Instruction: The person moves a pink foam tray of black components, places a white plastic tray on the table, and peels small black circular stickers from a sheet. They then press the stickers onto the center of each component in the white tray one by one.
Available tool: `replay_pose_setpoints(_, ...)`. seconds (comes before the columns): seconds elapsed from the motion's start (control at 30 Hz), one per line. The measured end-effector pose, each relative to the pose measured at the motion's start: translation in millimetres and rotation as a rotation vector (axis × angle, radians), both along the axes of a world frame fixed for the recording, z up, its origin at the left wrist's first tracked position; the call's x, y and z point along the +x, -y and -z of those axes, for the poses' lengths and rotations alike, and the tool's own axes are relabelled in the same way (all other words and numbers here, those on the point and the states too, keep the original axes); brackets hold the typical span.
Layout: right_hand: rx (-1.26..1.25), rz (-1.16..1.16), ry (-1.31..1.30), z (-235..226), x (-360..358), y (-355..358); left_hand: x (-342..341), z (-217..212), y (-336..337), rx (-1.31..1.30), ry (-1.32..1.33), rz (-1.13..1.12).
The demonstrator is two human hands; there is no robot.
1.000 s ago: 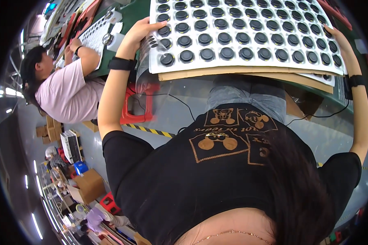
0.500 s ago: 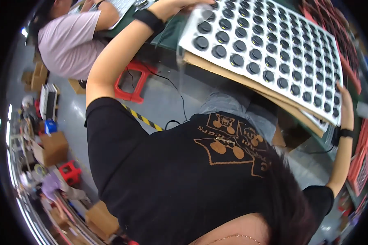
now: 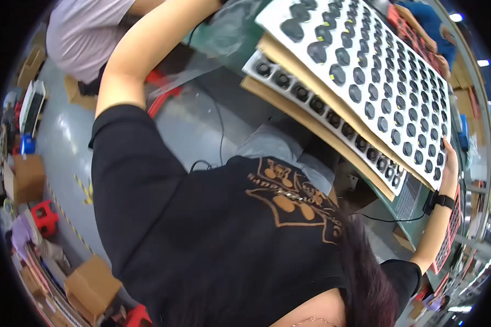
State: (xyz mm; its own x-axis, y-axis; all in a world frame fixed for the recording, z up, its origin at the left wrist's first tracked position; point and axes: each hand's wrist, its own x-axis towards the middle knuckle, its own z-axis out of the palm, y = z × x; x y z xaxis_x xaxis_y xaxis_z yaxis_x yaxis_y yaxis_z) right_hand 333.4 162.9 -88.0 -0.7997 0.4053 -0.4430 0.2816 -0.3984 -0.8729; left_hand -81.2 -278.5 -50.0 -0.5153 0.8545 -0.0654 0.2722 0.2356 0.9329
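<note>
A white tray [image 3: 323, 66] filled with rows of round black parts is raised at a tilt at the upper right, with a sheet of brown cardboard [image 3: 305, 71] beneath it. My right hand [image 3: 449, 168] grips its right edge, fingers closed round the rim. My left forearm reaches up to the tray's far left, but the hand lies beyond the upper edge of the picture. Under the raised tray a second white tray [image 3: 271, 80] of round black parts shows, apart from it, with another cardboard sheet [image 3: 289, 106] under that one.
A clear plastic bag [image 3: 229, 32] lies on the green table left of the trays. A keyboard [image 3: 408, 201] and black cable are near my right wrist. One person [image 3: 84, 41] sits at the left; another [image 3: 428, 27] stands far right by red crates. A red stool [image 3: 161, 90] stands below the table.
The upper tray has come up off the stack with its cardboard, uncovering the second tray below. My left hand has passed out of the picture; my view has turned somewhat.
</note>
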Motion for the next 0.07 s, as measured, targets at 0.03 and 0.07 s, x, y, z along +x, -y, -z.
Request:
replay_pose_setpoints(0.03, 0.001, 0.002, -0.018, 6, 4, -12, -13, 1, -9, -0.087, 0.015, 0.011)
replay_pose_setpoints(0.07, 0.014, 0.034, -0.041, 15, 12, -36, -6, -3, -24, -0.327, -0.801, -0.033)
